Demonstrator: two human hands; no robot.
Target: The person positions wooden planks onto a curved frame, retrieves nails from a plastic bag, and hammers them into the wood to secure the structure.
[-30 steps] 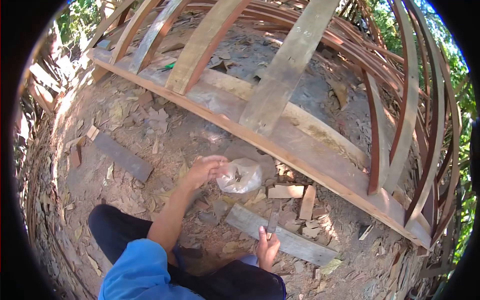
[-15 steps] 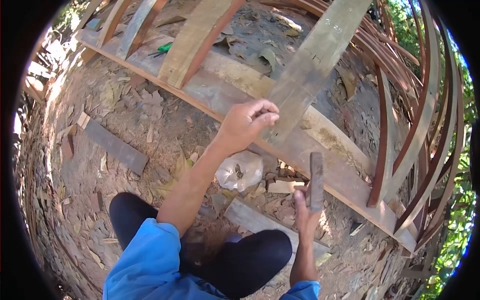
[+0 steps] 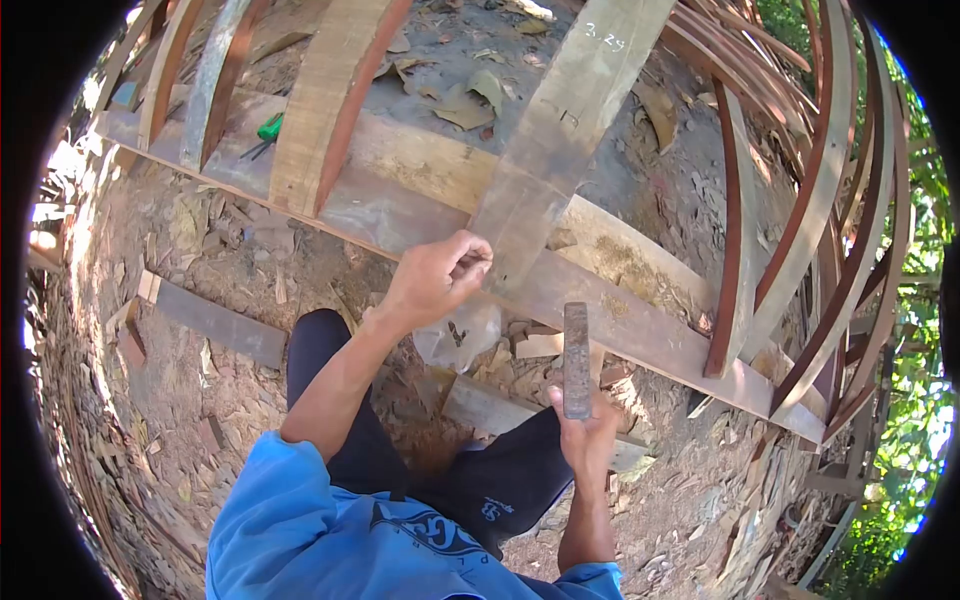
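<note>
My left hand (image 3: 432,282) is closed in a pinch at the lower end of a wide board (image 3: 560,125) with chalk figures on it. Whatever the fingertips hold, if anything, is too small to make out. The board lies across a long plank (image 3: 385,212). Lower and to the right, my right hand (image 3: 592,435) is wrapped round a hammer (image 3: 576,360). Its long, worn, blocky head points up the view, and its handle is mostly hidden. A gap separates the hammer from the board and from my left hand.
Curved wooden ribs (image 3: 822,190) rise at the right, and more upright timbers (image 3: 325,105) stand at the left. A green-handled tool (image 3: 268,128) rests on the plank. On the leafy ground lie a clear plastic bag (image 3: 470,340), a short dark board (image 3: 220,325) and wood scraps.
The view has shifted, so the timbers appear further left and higher. The hammer has turned and come nearer my left hand, which stays pinched at the board. My legs and shirt show more.
</note>
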